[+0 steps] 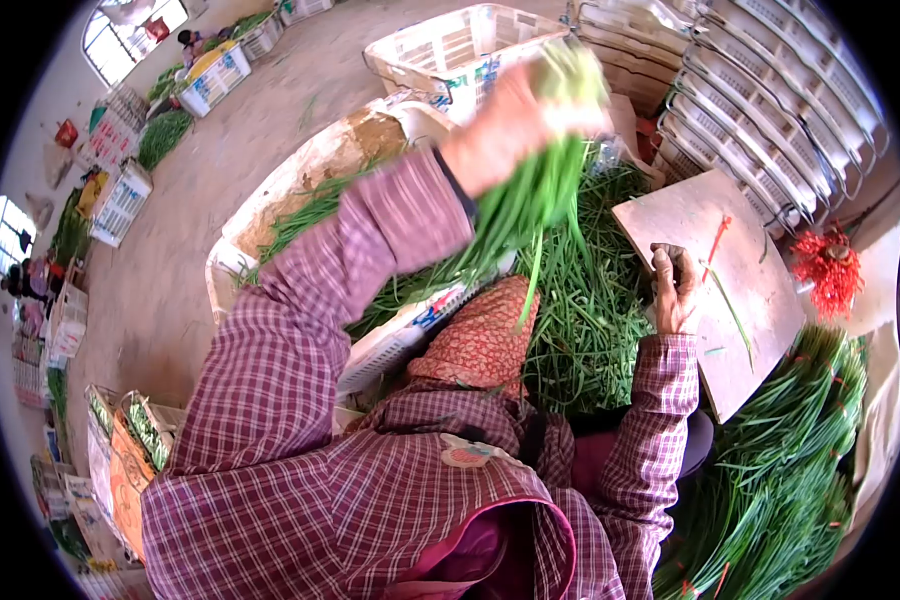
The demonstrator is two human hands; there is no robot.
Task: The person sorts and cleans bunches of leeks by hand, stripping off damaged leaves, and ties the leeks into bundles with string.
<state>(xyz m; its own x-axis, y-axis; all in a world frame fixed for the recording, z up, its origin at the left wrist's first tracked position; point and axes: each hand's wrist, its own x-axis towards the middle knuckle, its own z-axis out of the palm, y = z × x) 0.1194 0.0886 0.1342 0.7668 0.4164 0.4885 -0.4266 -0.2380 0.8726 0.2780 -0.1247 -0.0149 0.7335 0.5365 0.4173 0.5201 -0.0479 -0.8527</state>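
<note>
Head view: left hand [495, 128] grips green stalks [538, 195], right hand [677, 290] curls half-open, white crate [292, 188] holds greens [310, 217].

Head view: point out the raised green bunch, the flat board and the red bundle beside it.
Green bunch [542, 192], head view: on its leaves.
Flat board [752, 290], head view: on its face.
Red bundle [830, 277], head view: on its strands.
</note>
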